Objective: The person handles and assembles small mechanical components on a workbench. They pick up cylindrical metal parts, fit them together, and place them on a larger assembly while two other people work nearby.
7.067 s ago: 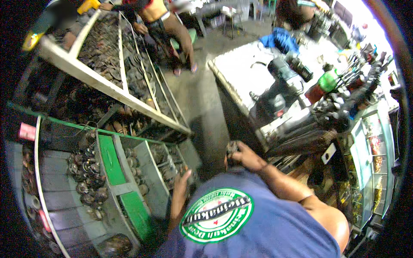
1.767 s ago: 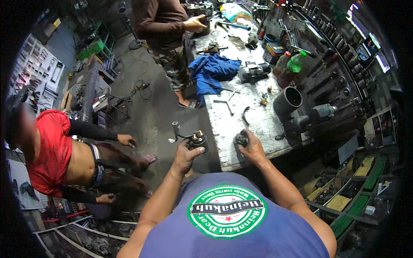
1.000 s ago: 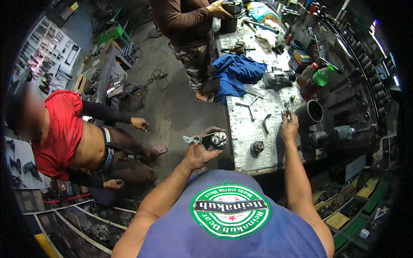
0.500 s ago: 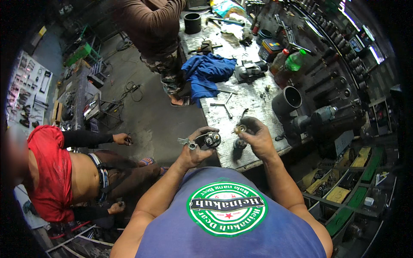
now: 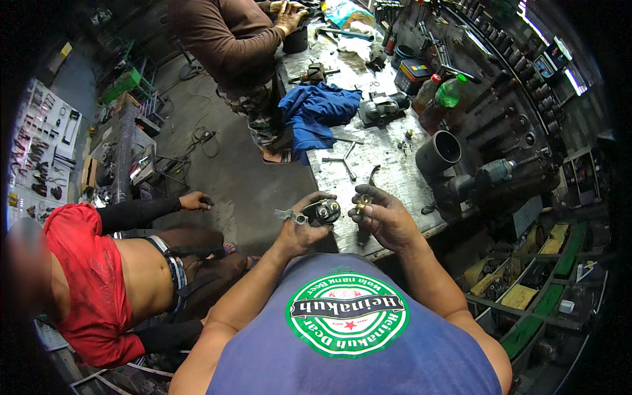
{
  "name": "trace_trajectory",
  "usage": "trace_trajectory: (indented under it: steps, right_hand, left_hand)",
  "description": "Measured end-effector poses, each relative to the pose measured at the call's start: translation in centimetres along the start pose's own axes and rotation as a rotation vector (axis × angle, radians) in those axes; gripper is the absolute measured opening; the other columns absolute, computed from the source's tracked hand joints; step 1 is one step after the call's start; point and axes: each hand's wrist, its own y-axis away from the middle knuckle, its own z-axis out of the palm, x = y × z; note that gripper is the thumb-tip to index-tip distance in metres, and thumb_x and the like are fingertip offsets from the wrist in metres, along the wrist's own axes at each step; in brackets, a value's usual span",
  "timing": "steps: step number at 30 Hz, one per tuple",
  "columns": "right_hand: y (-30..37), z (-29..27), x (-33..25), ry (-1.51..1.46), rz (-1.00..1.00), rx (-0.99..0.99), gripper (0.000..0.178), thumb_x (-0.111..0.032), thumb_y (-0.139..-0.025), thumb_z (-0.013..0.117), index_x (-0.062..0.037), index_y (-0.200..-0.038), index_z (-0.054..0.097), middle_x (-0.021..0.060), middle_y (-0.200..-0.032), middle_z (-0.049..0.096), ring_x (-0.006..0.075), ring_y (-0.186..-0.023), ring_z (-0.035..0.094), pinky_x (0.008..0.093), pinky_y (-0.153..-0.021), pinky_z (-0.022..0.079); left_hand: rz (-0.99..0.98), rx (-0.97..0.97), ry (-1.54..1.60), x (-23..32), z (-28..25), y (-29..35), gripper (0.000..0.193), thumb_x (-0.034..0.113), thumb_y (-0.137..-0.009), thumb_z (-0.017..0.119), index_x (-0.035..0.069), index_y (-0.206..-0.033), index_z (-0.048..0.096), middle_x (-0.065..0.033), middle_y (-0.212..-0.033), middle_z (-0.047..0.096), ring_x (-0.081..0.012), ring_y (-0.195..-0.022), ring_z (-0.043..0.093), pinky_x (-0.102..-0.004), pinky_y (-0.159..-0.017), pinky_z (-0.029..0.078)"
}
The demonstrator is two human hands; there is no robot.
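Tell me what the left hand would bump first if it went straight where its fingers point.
The left hand would probably bump the brass-coloured piece in the right hand first, though depth is hard to tell.

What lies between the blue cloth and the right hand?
In the head view: a thin rod, a three-armed metal tool and, nearest the right hand, a curved dark piece, all on the bench.

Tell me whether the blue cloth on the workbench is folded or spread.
Neither: the blue cloth is crumpled. Bunched ridges show it, and part droops over the workbench edge.
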Motion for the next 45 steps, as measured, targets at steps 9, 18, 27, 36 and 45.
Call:
trace_trajectory:
  steps: [9,18,27,36,45]
  right_hand:
    - [0.8,3.6,0.4,0.740,-0.238,-0.034,0.055,0.004,-0.095,0.081,0.0035,-0.144,0.056,0.0148,-0.132,0.066,0.0190,-0.113,0.071,0.0321,-0.098,0.062]
    - [1.1,3.3,1.3,1.017,-0.342,-0.023,0.043,0.005,-0.095,0.080,0.0021,-0.136,0.067,0.0128,-0.129,0.069,0.0205,-0.117,0.072,0.0322,-0.099,0.062]
    - [0.9,3.5,1.7,1.088,-0.361,-0.008,0.042,-0.001,-0.093,0.082,0.0010,-0.135,0.072,0.0170,-0.123,0.072,0.0274,-0.112,0.075,0.0354,-0.096,0.061]
    - [1.8,4.5,1.4,1.327,-0.386,0.052,0.045,-0.007,-0.090,0.087,0.0001,-0.132,0.074,0.0181,-0.111,0.072,0.0325,-0.101,0.075,0.0385,-0.088,0.061]
    - [1.5,4.2,1.5,1.280,-0.480,0.078,0.046,-0.006,-0.088,0.089,0.0014,-0.130,0.075,0.0168,-0.109,0.073,0.0281,-0.100,0.075,0.0369,-0.088,0.061]
  left_hand:
    - [-0.028,0.006,0.010,0.3,0.1,0.8,0.061,0.006,-0.083,0.079,0.002,-0.141,0.061,-0.0086,-0.127,0.073,-0.0159,-0.117,0.068,-0.0334,-0.104,0.055]
    - [-0.005,0.022,-0.127,-0.4,-0.2,1.3,0.068,0.009,-0.081,0.081,0.005,-0.146,0.062,-0.0101,-0.129,0.076,-0.0191,-0.117,0.072,-0.0351,-0.104,0.057]
    - [-0.009,0.044,-0.060,-0.8,0.5,1.9,0.069,0.011,-0.081,0.086,0.001,-0.145,0.062,-0.0117,-0.130,0.076,-0.0205,-0.117,0.072,-0.0356,-0.106,0.057]
    - [0.035,0.009,-0.213,-1.1,-0.2,2.0,0.066,0.008,-0.083,0.088,0.002,-0.144,0.064,-0.0109,-0.128,0.076,-0.0182,-0.117,0.071,-0.0357,-0.105,0.057]
    - [0.125,0.036,-0.170,-0.5,0.6,1.5,0.067,0.008,-0.083,0.088,0.003,-0.144,0.064,-0.0134,-0.127,0.077,-0.0210,-0.118,0.073,-0.0370,-0.105,0.057]
